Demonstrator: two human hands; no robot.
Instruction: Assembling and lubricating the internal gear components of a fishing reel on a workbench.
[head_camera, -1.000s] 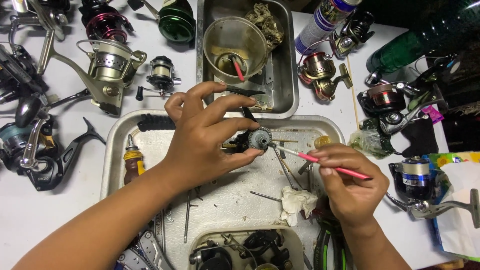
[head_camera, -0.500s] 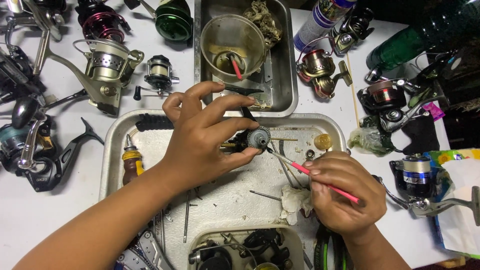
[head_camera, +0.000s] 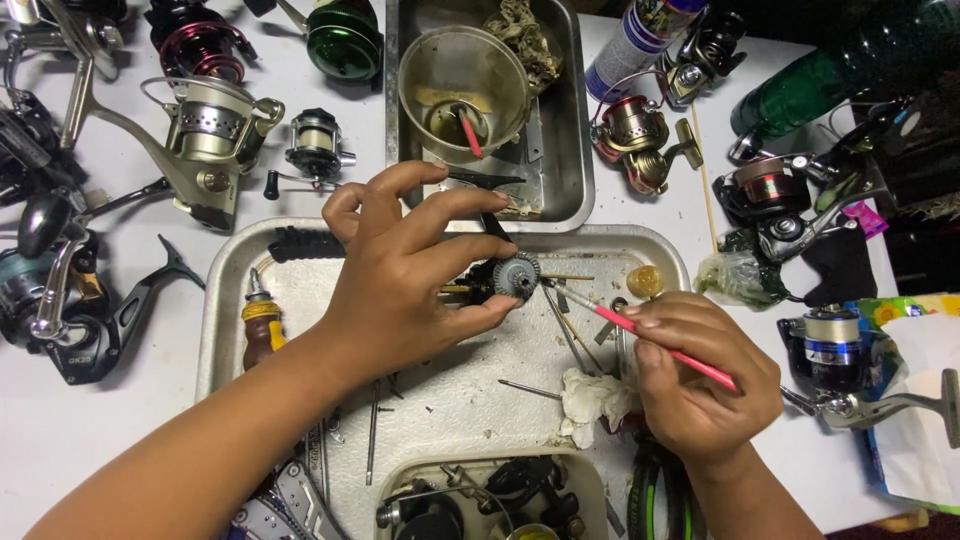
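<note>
Reels (head_camera: 205, 140) crowd the table left of the tray (head_camera: 225, 300); over the tray's middle, the left hand (head_camera: 400, 275) pinches a small gear (head_camera: 517, 275) between thumb and fingertips. Just right of the gear, the right hand (head_camera: 700, 380) grips a pink brush (head_camera: 640, 328), its tip touching the teeth. A hard push could, I judge, pop the gear loose among the pins (head_camera: 530, 388) on the tray, or smear grease onto the fingers.
</note>
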